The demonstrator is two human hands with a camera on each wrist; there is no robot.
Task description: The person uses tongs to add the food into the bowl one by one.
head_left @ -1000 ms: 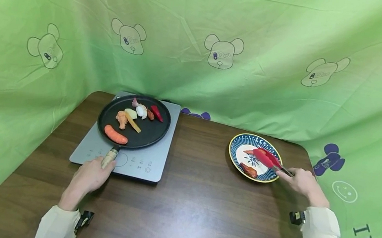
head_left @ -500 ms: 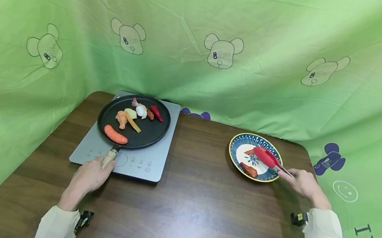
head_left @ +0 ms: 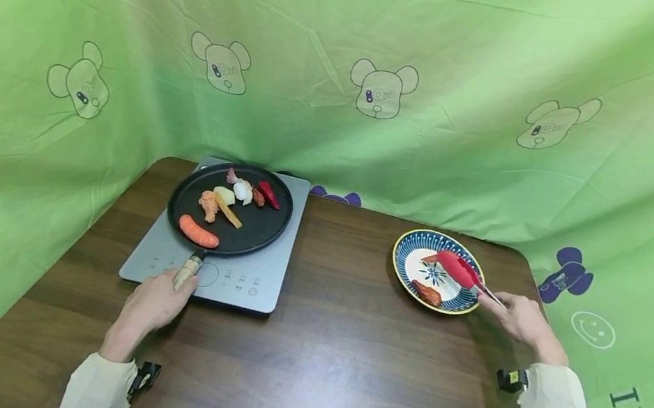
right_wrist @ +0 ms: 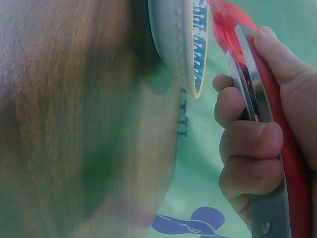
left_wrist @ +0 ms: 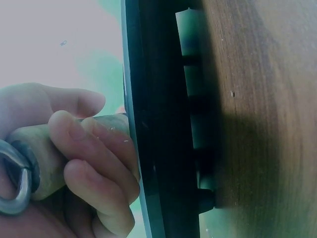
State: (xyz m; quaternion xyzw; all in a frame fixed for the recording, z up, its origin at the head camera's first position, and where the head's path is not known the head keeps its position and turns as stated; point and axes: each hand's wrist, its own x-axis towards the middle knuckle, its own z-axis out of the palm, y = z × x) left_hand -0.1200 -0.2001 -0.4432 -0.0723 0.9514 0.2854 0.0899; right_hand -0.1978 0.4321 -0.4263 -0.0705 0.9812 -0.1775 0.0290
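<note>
My left hand [head_left: 155, 300] grips the handle [left_wrist: 42, 153] of a black frying pan [head_left: 253, 232], fingers wrapped round it. In the pan lie a sausage [head_left: 199, 232], a fried chicken piece [head_left: 208, 206], a yellow strip [head_left: 229, 210], a shrimp [head_left: 242, 190] and a red piece [head_left: 268, 195], among others. My right hand [head_left: 522, 320] holds red-tipped tongs [right_wrist: 265, 109], squeezed nearly together. Their red tips [head_left: 458, 269] reach over a blue-patterned plate [head_left: 405, 252]. An orange-brown piece [head_left: 430, 258] shows at the tips, mostly hidden. A browned chicken wing [head_left: 426, 293] lies at the plate's near side.
The pan stands on a grey induction cooktop [head_left: 271, 280] at the table's left. A brown wooden table [head_left: 337, 346] spreads between cooktop and plate. Green printed cloth [head_left: 317, 54] hangs behind the table and along both sides.
The right hand and tongs have shifted slightly to the right over the plate, and the orange-brown piece at the tips has moved with them. The left hand and pan have stayed put.
</note>
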